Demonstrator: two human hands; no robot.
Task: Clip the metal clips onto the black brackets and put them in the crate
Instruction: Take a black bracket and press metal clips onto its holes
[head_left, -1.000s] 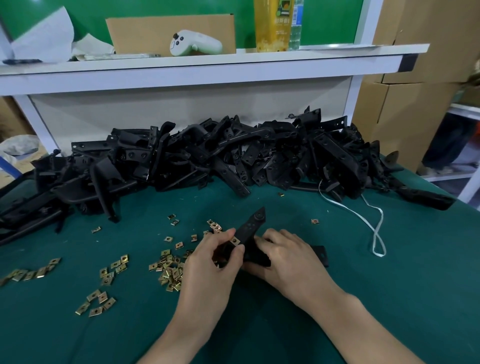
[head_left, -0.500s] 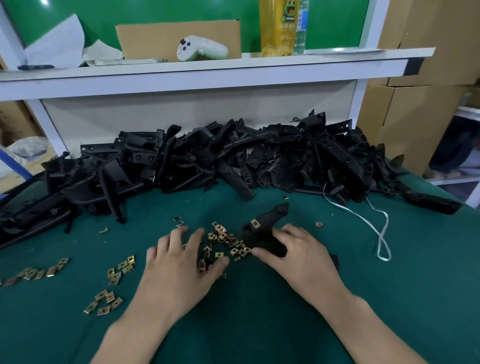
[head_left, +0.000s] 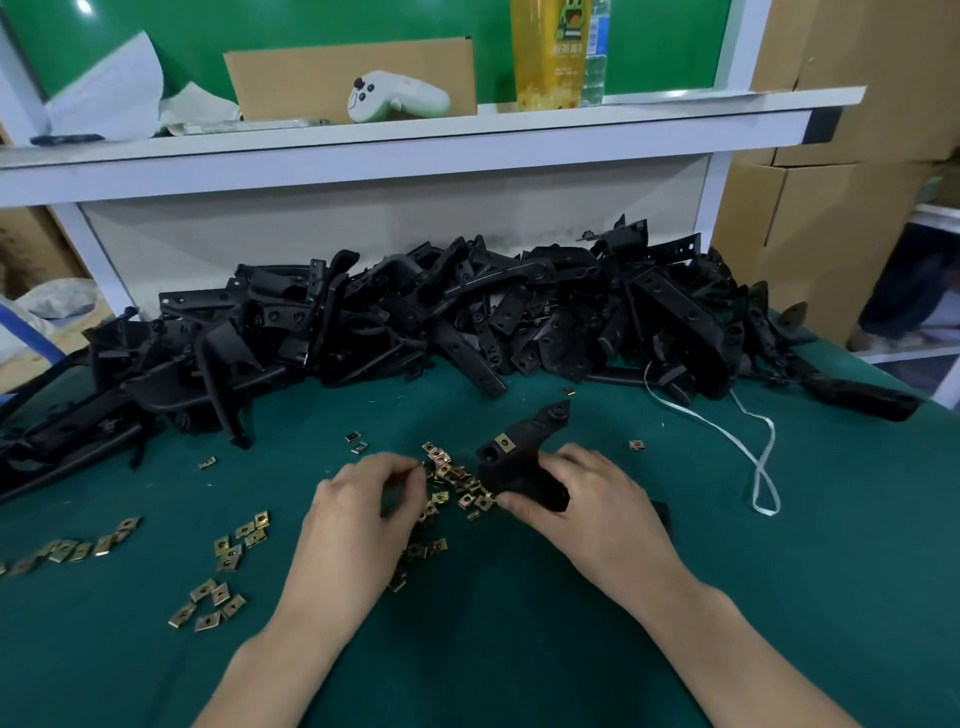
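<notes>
My right hand (head_left: 587, 512) grips a black bracket (head_left: 524, 447) on the green table; one brass clip (head_left: 504, 442) sits clipped on its upper face. My left hand (head_left: 358, 512) hovers over a loose heap of metal clips (head_left: 457, 480) just left of the bracket, fingers curled with thumb and fingertips pinching at a clip. Whether the clip is lifted I cannot tell. A big pile of black brackets (head_left: 467, 322) fills the back of the table. No crate is in view.
More clips lie scattered at the left (head_left: 228, 551) and far left (head_left: 78, 548). A white cord (head_left: 748, 447) loops on the table at the right. A white shelf (head_left: 415, 140) above carries a controller, a cardboard box and a bottle. Cardboard cartons stand at the right.
My left hand left the bracket, dropped flat onto the clip heap, and now curls its fingers at a clip. The bracket in my right hand tipped lower, its clipped face up.
</notes>
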